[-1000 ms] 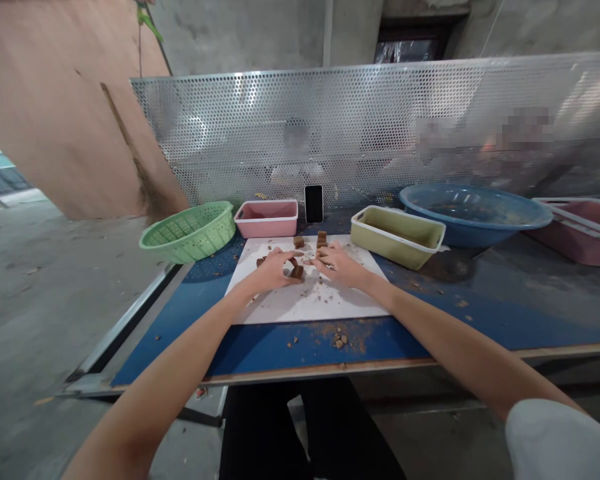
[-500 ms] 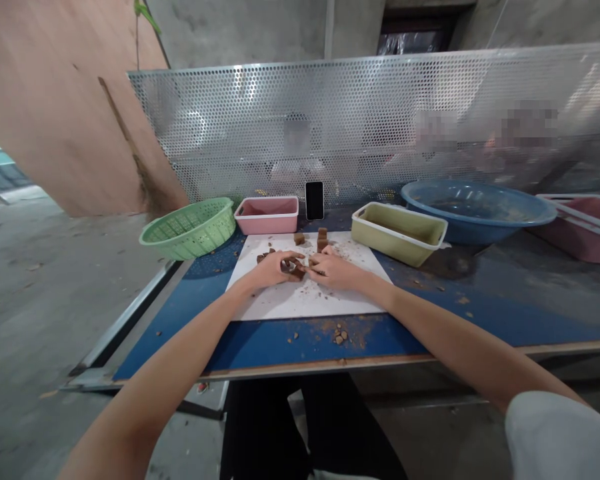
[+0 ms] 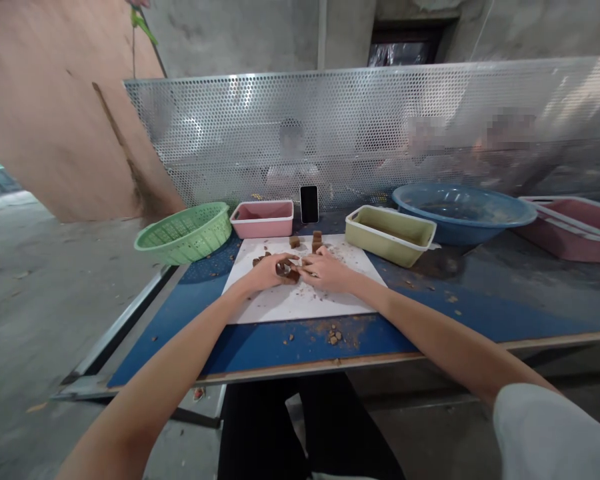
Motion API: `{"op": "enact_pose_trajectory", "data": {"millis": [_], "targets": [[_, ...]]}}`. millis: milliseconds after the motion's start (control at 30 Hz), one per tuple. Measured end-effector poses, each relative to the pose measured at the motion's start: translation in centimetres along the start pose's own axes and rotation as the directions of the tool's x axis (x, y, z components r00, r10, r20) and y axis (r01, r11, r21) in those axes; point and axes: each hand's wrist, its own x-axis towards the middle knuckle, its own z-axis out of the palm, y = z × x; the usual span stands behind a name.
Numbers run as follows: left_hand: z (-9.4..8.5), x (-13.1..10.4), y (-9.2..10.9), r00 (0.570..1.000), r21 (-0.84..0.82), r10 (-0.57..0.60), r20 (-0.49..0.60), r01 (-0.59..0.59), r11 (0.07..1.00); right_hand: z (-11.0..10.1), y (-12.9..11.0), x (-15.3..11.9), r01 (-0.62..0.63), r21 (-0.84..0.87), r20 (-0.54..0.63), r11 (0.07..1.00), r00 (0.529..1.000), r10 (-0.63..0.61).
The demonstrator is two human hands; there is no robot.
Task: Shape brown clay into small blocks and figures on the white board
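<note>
My left hand (image 3: 269, 272) curves its fingers and thumb around a brown clay-like block (image 3: 293, 275) on the white board (image 3: 260, 310). From the other side, my right hand (image 3: 326, 272) reaches in with its fingers pressed together at the block. What lies between those fingertips is too small to make out. Behind the hands sit a small brown cube (image 3: 294, 241) and two stacked brown blocks (image 3: 317, 237). Dark brown chunks (image 3: 261, 258) lie just beyond my left hand, partly hidden by it. Crumbs are scattered over the board.
A green basket (image 3: 185, 233), pink bin (image 3: 263, 220), upright phone (image 3: 309, 205), olive bin (image 3: 390, 235) and blue basin (image 3: 460, 210) line the table's back. Pink bins (image 3: 575, 227) stand far right. A perforated metal panel (image 3: 350, 133) rises behind. Brown crumbs (image 3: 335, 335) lie near the front edge.
The view has shifted slightly, so everything appears a little further left. Both hands stay at the block, with only small finger movements.
</note>
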Motion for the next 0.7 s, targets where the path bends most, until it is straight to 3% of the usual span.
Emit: {"op": "enact_pose_trajectory", "data": {"millis": [333, 567, 700], "targets": [[0.1, 0.0, -0.6, 0.999, -0.058, 0.031, 0.022, -0.029, 0.998, -0.1, -0.6, 0.5, 0.047, -0.014, 0.126, 0.999, 0.991, -0.044], [-0.9, 0.0, -1.1, 0.992, 0.012, 0.081, 0.099, -0.082, 0.997, -0.8, -0.8, 0.0, -0.008, -0.006, 0.042, 1.000, 0.999, 0.008], [-1.7, 0.0, -1.8, 0.979, -0.134, 0.098, 0.181, -0.074, 0.988, -0.6, -0.7, -0.1, 0.008, -0.045, 0.051, 0.999, 0.999, -0.005]]}}
